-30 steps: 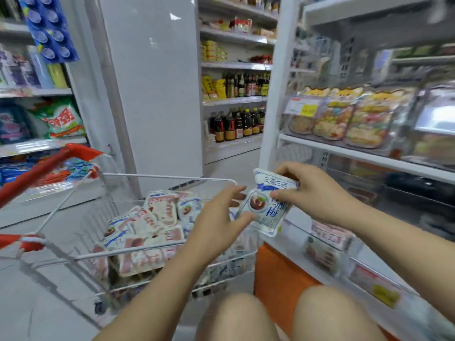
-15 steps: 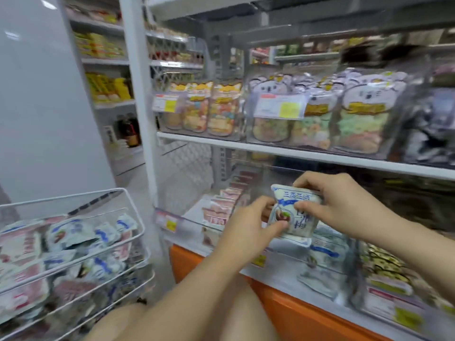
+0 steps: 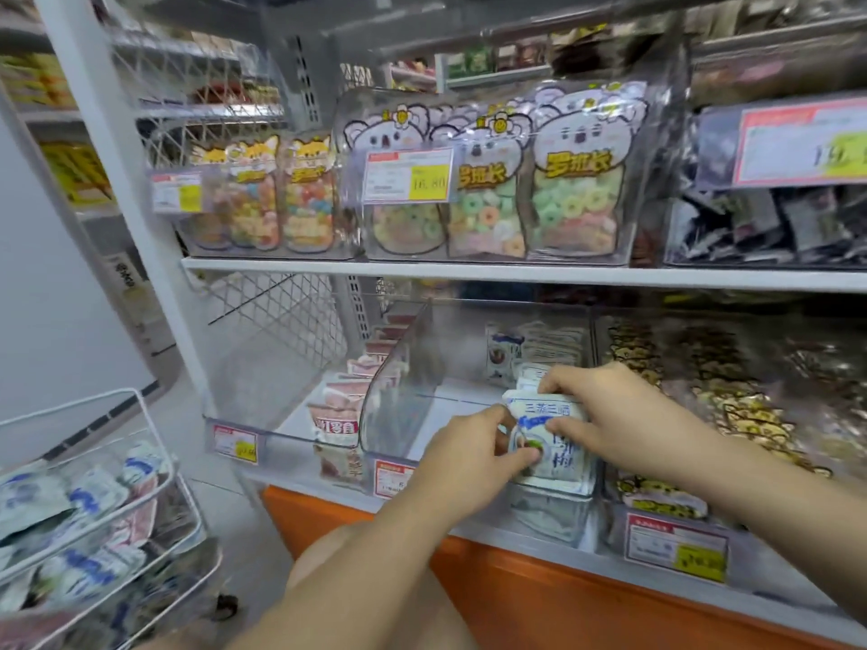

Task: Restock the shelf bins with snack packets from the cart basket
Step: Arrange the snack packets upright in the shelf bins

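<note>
Packet, since half a second ago: the snack packet (image 3: 551, 433) and both hands are lower and deeper, now inside the middle bin (image 3: 403, 382).
Right hand (image 3: 610, 410): fingers curl over the packet's top edge.
Left hand (image 3: 474, 455): pinches the lower left corner.
Axis: packet upright, long side vertical, between both grips; stacked packets just behind.
Nearer hand: the right, I judge.
Cart basket (image 3: 155, 438): far left of the grips.

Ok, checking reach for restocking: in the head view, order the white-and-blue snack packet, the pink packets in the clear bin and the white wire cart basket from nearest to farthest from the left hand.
1. The white-and-blue snack packet: pinched by the left hand.
2. The pink packets: next bin leftward.
3. The white wire cart basket: far lower left.
</note>
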